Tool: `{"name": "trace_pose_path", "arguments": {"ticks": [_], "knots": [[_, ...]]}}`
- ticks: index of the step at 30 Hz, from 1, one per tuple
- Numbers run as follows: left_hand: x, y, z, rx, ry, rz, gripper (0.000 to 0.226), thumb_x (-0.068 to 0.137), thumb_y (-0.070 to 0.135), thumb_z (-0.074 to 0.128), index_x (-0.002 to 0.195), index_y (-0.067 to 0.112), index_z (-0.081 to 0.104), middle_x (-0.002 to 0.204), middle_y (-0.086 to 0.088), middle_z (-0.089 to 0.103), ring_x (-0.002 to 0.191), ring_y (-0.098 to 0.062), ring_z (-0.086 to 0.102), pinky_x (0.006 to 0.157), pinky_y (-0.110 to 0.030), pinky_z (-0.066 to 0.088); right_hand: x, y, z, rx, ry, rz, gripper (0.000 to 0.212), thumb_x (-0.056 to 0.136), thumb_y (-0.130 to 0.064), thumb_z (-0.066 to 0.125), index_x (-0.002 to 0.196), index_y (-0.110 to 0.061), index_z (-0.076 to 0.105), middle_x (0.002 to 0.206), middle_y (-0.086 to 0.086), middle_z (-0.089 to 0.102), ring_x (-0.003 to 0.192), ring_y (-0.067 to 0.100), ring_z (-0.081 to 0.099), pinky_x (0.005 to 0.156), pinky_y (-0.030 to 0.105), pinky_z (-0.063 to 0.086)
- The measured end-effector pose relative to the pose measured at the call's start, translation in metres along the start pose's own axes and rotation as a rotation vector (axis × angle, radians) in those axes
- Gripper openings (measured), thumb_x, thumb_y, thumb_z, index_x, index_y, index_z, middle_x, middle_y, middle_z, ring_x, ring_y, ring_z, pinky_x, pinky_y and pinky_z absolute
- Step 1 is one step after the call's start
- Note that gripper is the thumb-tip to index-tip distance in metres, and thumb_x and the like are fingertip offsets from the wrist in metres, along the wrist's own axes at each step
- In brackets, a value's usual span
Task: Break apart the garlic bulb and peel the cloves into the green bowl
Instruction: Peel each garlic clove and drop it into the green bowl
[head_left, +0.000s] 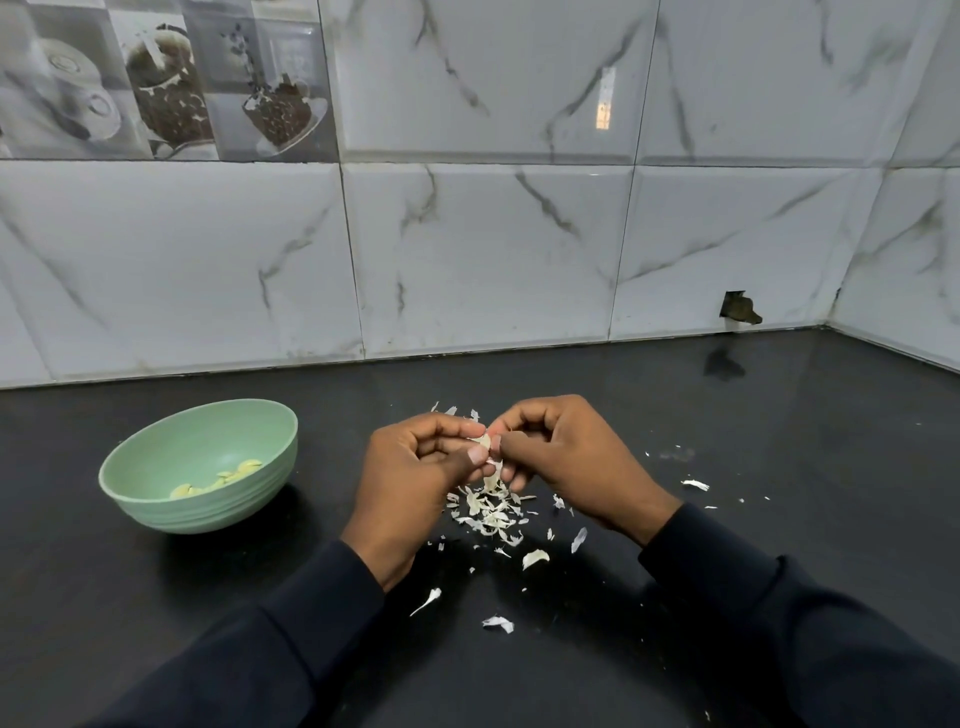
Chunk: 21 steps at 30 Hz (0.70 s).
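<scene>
Between left grip (415, 470) and right grip (566, 460) (over peelings (491, 512)) sits the clove (482, 442).

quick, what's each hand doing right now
Left hand: pinching the garlic clove.
Right hand: pinching the same garlic clove, peeling it.

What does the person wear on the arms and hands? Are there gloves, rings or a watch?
Both arms are covered by long, dark sleeves, the left sleeve and the right sleeve, plain and ending at the wrists. The left hand and right hand are bare: no gloves, rings or watch show.
</scene>
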<state>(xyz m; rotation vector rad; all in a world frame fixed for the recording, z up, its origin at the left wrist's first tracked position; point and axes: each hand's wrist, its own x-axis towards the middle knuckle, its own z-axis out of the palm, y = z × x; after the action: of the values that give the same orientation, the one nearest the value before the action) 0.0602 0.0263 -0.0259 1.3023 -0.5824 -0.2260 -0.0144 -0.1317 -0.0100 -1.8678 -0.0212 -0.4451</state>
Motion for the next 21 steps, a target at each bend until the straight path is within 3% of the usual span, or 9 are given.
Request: {"name": "trace_pose_path", "arguments": {"ticks": [11,16,21], "knots": [[-0.0012,0.0003,0.0021,-0.048,0.058,-0.028,0.009,0.085,-0.008,0.072,0.085,0.001,0.073,0.077,-0.016,0.075,0.067,-0.022,0.071,0.061,-0.023,0.058,-0.0051,-0.0042,0.0017,-0.077,0.013,-0.028,0.012,0.097,-0.006,0.068,0.098,0.006,0.071,0.061,0.001,0.069,0.052,0.007,0.064,0.055,0.018,0.052],[-0.0011,0.0024,0.0036,0.065,0.078,0.019,0.006,0.082,-0.001,0.079,0.081,0.005,0.079,0.072,-0.014,0.073,0.060,-0.017,0.064,0.060,-0.024,0.055,-0.0049,-0.0047,0.0037,-0.287,0.081,-0.089,0.014,0.096,-0.019,0.072,0.086,-0.008,0.072,0.065,0.009,0.070,0.051,0.012,0.064,0.053,0.022,0.050],[-0.0053,0.0041,0.0062,0.123,0.058,0.047,0.009,0.086,0.001,0.075,0.079,0.003,0.079,0.072,-0.017,0.074,0.064,-0.017,0.068,0.067,-0.028,0.057,-0.0057,-0.0065,0.0081,-0.502,0.130,-0.194,0.015,0.092,-0.017,0.070,0.078,-0.012,0.069,0.063,-0.004,0.065,0.059,0.011,0.062,0.056,0.022,0.048]]}}
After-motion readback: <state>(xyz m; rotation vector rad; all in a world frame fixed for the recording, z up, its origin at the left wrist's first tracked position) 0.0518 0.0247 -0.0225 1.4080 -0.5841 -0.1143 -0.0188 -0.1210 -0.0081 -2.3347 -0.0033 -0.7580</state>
